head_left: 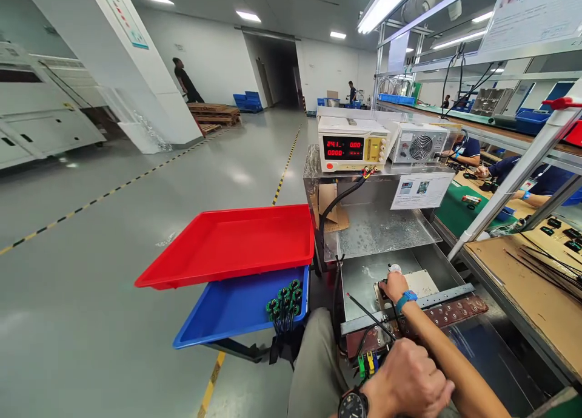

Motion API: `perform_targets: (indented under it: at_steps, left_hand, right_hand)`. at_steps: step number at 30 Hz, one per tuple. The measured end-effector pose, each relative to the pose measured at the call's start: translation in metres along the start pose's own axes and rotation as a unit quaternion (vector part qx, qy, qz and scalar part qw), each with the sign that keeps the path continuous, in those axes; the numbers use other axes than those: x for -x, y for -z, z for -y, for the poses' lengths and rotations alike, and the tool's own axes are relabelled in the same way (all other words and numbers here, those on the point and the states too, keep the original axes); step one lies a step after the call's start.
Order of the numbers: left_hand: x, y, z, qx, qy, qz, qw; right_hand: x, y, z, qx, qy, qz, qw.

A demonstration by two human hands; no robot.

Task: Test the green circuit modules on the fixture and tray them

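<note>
My right hand (394,286), with a blue band on its wrist, reaches onto a pale fixture plate (425,281) inside a metal test station (364,278). Its fingers are curled over a small black part (382,292) at the plate's left edge. My left hand (407,381), with a black watch on the wrist, is closed in a fist low in the view. It sits just right of a bunch of green, yellow and blue cable clips (368,363). What the fist holds is hidden. A brown perforated strip (454,312) lies under my right forearm.
A red tray (231,242) sits above a blue tray (227,312) holding several green-capped black parts (284,300). A power supply (352,144) showing red digits and a fan unit (421,144) stand on the station. Co-workers' arms (522,178) work at the right bench. Two people stand far off.
</note>
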State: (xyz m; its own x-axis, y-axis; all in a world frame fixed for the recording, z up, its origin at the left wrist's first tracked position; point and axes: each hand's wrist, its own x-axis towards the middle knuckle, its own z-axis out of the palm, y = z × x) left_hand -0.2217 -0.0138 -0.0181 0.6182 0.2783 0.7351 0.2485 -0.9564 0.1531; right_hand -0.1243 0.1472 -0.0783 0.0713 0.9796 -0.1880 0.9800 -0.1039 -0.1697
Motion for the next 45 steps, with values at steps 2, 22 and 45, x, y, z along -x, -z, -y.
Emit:
perform_targets:
  at_steps: [2, 22, 45]
  left_hand:
    - [0.011, -0.019, -0.005, 0.022, -0.029, 0.024, 0.999]
    - [0.049, 0.033, -0.001, 0.039, 0.397, -0.230, 0.887]
    - [0.128, 0.026, 0.002, 0.232, 0.630, -0.153, 0.725]
  right_hand:
    - [0.003, 0.003, 0.002, -0.011, -0.010, 0.011, 1.000]
    - [0.184, 0.046, -0.001, -0.534, 0.136, 0.057, 0.832]
    - [0.237, -0.032, 0.039, -0.537, 0.038, 0.052, 0.841]
